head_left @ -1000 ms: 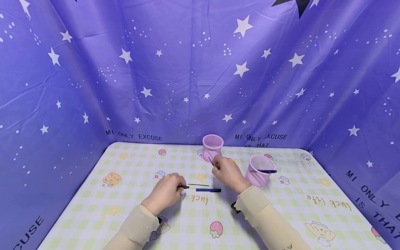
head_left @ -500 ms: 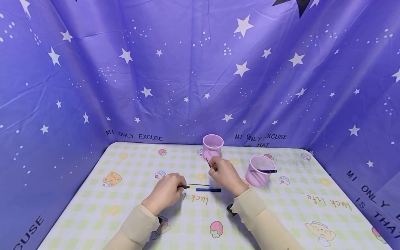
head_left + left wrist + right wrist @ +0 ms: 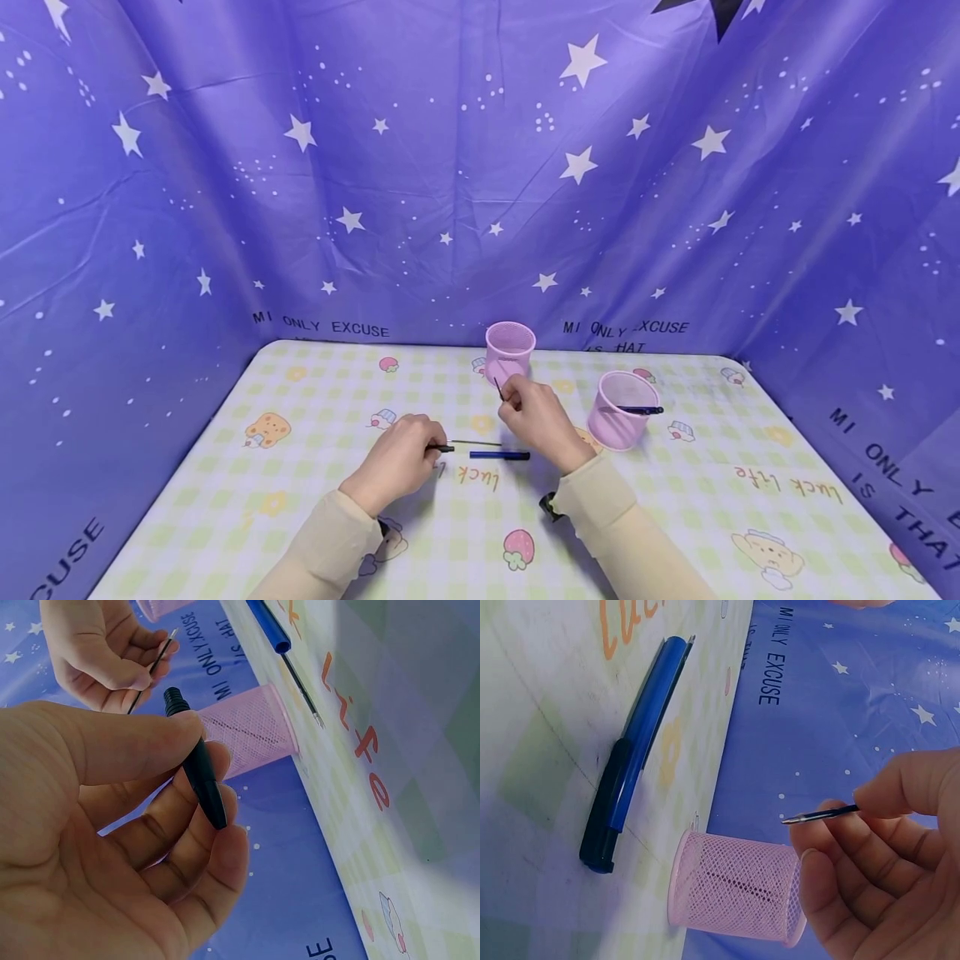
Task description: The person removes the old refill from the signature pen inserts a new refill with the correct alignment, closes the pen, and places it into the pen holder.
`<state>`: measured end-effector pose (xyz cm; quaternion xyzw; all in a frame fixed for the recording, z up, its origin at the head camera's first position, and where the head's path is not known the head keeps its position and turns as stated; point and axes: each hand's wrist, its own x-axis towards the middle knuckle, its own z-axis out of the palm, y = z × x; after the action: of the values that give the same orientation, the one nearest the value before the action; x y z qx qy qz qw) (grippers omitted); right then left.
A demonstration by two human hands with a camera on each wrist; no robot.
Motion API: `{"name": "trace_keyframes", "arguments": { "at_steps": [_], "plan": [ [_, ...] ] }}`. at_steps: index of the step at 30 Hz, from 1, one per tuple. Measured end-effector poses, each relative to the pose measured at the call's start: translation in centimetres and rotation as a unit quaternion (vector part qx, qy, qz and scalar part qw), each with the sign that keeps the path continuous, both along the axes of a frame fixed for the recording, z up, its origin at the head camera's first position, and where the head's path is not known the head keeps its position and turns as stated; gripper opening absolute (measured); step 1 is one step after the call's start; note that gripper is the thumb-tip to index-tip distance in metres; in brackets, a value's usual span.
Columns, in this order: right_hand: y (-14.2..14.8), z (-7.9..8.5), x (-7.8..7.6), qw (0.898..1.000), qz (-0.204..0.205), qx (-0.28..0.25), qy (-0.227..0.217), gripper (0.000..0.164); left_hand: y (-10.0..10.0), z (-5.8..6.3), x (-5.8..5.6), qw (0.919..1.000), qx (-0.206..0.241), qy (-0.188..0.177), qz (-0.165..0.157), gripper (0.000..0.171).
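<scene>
Starry backdrop [image 3: 480, 167] — two mesh cups [image 3: 510, 350], one blue pen [image 3: 498, 455]

checked table [image 3: 315, 500], blue pen [image 3: 498, 455], two mesh cups [image 3: 509, 350]

Head view looks down across the table [image 3: 315, 467]; wrist views sit close, sharing the blue pen [image 3: 499, 455].

A makeshift recording booth is shown. A table [image 3: 315, 467] under a cartoon-printed cloth is enclosed by a starry purple backdrop [image 3: 450, 167] filling the upper frame.
</scene>
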<state>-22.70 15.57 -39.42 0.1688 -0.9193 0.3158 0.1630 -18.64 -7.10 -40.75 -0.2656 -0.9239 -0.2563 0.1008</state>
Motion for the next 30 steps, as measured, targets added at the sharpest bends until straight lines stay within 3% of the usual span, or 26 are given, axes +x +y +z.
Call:
{"name": "trace_keyframes", "arguments": {
  "at_steps": [30],
  "plan": [
    [-0.4, -0.5, 1.1, 0.998, 0.017, -0.053, -0.012, 0.012, 0.0, -0.1, 0.0, 0.9998, 0.010, -0.014, -0.008, 0.016]
  ]
}}
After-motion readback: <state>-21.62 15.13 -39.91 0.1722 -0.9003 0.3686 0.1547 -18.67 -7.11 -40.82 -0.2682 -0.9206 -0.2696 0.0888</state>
